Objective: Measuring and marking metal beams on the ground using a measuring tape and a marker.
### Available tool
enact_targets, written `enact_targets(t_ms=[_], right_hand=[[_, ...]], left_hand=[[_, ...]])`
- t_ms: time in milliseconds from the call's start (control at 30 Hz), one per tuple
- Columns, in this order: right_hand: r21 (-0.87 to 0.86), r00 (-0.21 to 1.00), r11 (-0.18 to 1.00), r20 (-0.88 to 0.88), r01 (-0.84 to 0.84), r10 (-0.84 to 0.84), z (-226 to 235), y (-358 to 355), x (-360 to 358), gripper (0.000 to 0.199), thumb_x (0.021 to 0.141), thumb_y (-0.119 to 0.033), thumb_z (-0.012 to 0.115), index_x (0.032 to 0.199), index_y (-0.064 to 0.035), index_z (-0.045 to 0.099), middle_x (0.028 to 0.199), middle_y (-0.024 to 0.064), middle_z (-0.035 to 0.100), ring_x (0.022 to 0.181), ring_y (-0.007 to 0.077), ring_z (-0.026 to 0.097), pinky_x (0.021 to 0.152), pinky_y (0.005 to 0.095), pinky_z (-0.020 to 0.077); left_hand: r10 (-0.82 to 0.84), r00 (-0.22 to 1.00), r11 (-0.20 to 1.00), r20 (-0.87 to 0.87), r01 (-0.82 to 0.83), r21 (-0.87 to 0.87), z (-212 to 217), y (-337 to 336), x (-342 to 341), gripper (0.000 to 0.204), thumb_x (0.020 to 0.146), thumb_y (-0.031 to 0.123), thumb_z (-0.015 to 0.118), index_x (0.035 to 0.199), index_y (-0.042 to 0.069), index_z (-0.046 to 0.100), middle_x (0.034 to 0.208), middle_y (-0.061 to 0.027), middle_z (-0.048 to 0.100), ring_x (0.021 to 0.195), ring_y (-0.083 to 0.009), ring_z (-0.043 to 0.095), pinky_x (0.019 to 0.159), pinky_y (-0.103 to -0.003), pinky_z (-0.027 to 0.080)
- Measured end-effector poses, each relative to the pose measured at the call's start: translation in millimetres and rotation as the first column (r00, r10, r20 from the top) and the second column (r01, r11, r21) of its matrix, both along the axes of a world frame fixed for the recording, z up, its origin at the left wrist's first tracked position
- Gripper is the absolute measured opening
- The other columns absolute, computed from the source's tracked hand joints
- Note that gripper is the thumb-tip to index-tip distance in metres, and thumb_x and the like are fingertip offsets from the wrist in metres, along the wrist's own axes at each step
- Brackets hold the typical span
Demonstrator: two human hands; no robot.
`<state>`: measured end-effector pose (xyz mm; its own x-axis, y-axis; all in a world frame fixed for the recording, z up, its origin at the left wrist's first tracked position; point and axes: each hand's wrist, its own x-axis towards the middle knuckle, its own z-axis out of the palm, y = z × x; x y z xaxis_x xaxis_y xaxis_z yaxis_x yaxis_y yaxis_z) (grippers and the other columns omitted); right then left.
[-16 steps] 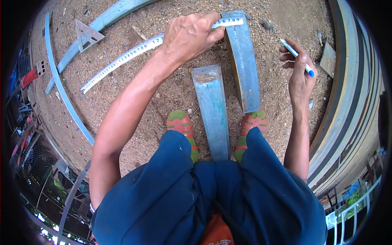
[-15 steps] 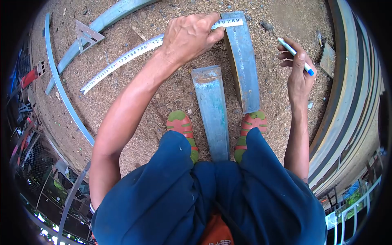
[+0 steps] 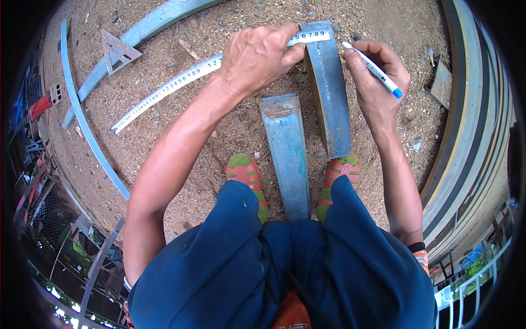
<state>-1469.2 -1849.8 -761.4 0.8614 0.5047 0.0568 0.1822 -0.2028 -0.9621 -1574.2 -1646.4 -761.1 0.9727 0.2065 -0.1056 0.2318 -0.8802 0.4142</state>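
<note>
My left hand [image 3: 259, 56] is closed on a white measuring tape [image 3: 174, 86] near its right end. That end lies across the top of a grey metal tube [image 3: 331, 90] standing on the sandy ground. The tape runs down to the left, its far part resting on the ground. In my right hand [image 3: 379, 77] is a white marker pen [image 3: 375, 70] with a blue end. Its pale tip points up and left, close to the tube's right edge but apart from it. A second metal tube [image 3: 286, 148], with a rusty patch, stands between my shoes.
A triangular metal set square [image 3: 119, 51] leans on a curved-looking metal bar [image 3: 150, 26] at upper left. A thin metal strip [image 3: 82, 118] lies left. Long steel bars [image 3: 460, 120] are stacked along the right. A small flat plate [image 3: 438, 85] lies beside them.
My right hand has moved left with the marker, toward the tube's top, and its fingers have drawn into a writing grip. My left hand stays on the tape; the whole view has shifted slightly.
</note>
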Motion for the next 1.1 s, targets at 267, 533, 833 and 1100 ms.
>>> enact_targets(t_ms=[267,533,833,1100], right_hand=[[-0.026,0.999,1.0,0.036,0.015,-0.014,3,12,-4,0.022,0.088,-0.015,0.079,0.102,0.0016,0.074,0.082,0.0058,0.073,0.073,0.0091,0.068,0.066,0.0244,0.0558],[-0.068,1.0,0.998,0.028,0.01,-0.008,0,15,5,0.024,0.087,-0.016,0.079,0.101,0.0019,0.074,0.083,0.0069,0.074,0.074,0.0105,0.069,0.067,0.0253,0.0567],[-0.016,1.0,1.0,0.022,-0.008,0.008,-5,17,12,0.024,0.088,-0.015,0.078,0.104,0.0024,0.073,0.087,0.0079,0.075,0.079,0.0108,0.07,0.071,0.0254,0.0576],[-0.013,0.999,1.0,0.032,-0.009,0.01,-6,16,14,0.023,0.088,-0.014,0.078,0.104,0.0025,0.073,0.088,0.0076,0.075,0.08,0.0114,0.07,0.071,0.0255,0.0577]], left_hand=[[0.002,0.994,1.0,0.11,0.0,-0.021,-3,2,-2,0.033,0.095,0.035,0.065,0.11,0.007,0.072,0.076,-0.019,0.071,0.067,-0.0346,0.072,0.063,-0.048,0.058],[-0.004,0.989,1.0,0.151,0.006,-0.012,-5,6,0,0.033,0.095,0.035,0.066,0.107,0.005,0.072,0.077,-0.017,0.072,0.067,-0.0336,0.072,0.064,-0.048,0.059],[-0.009,0.981,1.0,0.192,0.004,0.028,-12,16,8,0.029,0.099,0.031,0.059,0.105,0.006,0.073,0.064,-0.0151,0.067,0.054,-0.0251,0.068,0.055,-0.044,0.058],[0.029,0.999,1.0,-0.032,-0.028,0.007,-1,16,11,0.038,0.097,0.038,0.066,0.116,0.006,0.074,0.081,-0.0171,0.075,0.07,-0.0303,0.075,0.067,-0.045,0.061]])
